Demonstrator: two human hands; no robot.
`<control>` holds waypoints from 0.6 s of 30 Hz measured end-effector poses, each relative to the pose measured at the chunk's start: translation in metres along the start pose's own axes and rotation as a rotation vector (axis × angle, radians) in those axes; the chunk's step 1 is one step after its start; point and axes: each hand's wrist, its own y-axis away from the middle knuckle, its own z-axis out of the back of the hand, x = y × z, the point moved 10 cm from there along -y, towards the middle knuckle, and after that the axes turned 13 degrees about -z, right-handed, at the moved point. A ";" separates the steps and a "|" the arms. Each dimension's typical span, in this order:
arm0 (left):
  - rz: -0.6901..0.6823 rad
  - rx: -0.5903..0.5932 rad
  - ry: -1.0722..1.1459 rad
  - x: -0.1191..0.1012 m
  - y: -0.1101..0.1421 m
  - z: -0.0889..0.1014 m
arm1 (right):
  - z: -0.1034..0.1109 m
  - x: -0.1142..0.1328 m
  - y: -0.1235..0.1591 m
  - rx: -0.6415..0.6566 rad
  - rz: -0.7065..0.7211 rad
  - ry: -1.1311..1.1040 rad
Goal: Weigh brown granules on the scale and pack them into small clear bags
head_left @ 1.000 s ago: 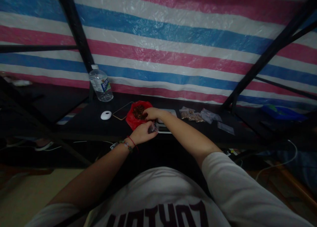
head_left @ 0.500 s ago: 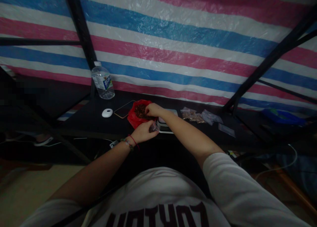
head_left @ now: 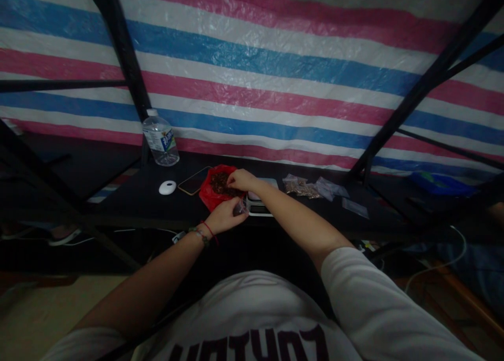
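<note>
A red plastic bag (head_left: 208, 197) lies open on the black tabletop, with brown dried bits (head_left: 219, 183) inside. My right hand (head_left: 243, 180) reaches over its right side. The thumb and fingertips are pinched together at the bits; whatever sits between them is too small to make out. Just in front of the red bag, my left hand (head_left: 224, 215) grips a small clear plastic bag (head_left: 241, 208) between thumb and fingers. A small silver scale (head_left: 258, 209) stands right of this bag, partly covered by my right forearm.
Small zip bags with brown contents (head_left: 301, 188) lie right of the scale, beside flat clear bags (head_left: 326, 188) and another single bag (head_left: 355, 208). Leftward are a phone (head_left: 193, 182), a white oval case (head_left: 167, 188) and a clear bottle (head_left: 160, 140). Black metal posts (head_left: 128, 56) frame the table.
The view has tilted slightly, so everything sits a little lower. My right fingertips have shifted slightly left over the brown bits. The left hand keeps its hold on the small clear bag.
</note>
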 end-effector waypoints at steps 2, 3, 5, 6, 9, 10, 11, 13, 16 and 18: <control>-0.005 0.000 -0.001 0.000 0.000 0.000 | -0.001 -0.001 0.001 0.007 -0.009 0.001; -0.006 0.002 0.000 0.000 0.000 -0.001 | -0.001 -0.001 0.002 0.009 -0.016 -0.002; -0.002 0.005 0.000 0.001 0.000 -0.001 | 0.001 -0.001 0.004 0.006 -0.021 -0.007; 0.001 0.004 0.001 0.001 0.000 -0.001 | 0.003 -0.001 0.005 -0.001 -0.022 -0.008; 0.011 0.003 0.003 0.001 0.001 0.000 | 0.015 -0.005 0.008 -0.053 -0.031 -0.031; 0.011 0.004 0.005 0.000 0.001 0.000 | 0.020 -0.008 0.009 -0.069 -0.038 -0.050; 0.011 0.004 0.007 0.000 0.001 0.000 | 0.026 -0.012 0.010 -0.081 -0.047 -0.075; 0.010 0.003 0.008 -0.001 0.001 -0.001 | 0.038 -0.024 0.013 -0.107 -0.068 -0.138; 0.006 0.002 0.006 0.000 0.001 -0.001 | 0.057 -0.048 0.022 -0.165 -0.088 -0.220; -0.003 0.003 0.005 0.001 0.001 -0.002 | 0.065 -0.068 0.030 -0.195 -0.099 -0.240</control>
